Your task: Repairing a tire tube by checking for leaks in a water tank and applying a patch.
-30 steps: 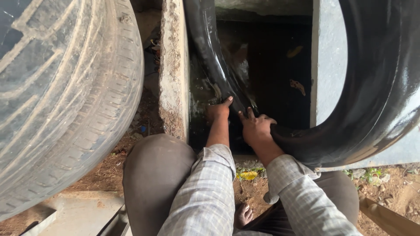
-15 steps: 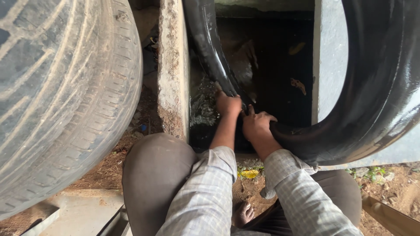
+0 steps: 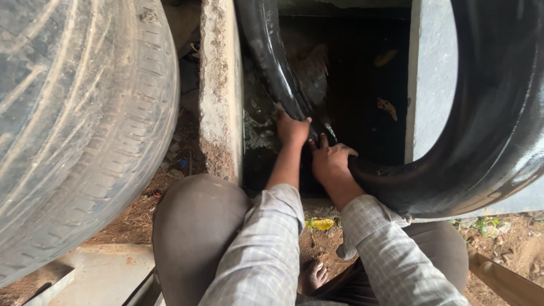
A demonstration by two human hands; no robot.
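A big, glossy black rubber inner tube [image 3: 498, 130] loops from the far left round to the right of the scene, its lower part dipping into a dark, water-filled concrete trough [image 3: 362, 96]. The left hand [image 3: 292, 128] grips the narrow left stretch of the tube, fingers curled over its near edge just where it meets the water. The right hand [image 3: 330, 162] lies just beside it to the right, palm down and fingers spread flat, pressing on the tube's wet surface where the rubber bends away toward the wide right section. The two hands are close together, almost touching. Left of the trough stands a rough concrete wall [image 3: 218, 90], and farther left a large, dusty grey tyre [image 3: 73, 124] fills the scene. Near the bottom are the person's checked sleeves [image 3: 266, 249] and bent knees above reddish soil [image 3: 317, 243], with a bare foot [image 3: 313, 276] between them.
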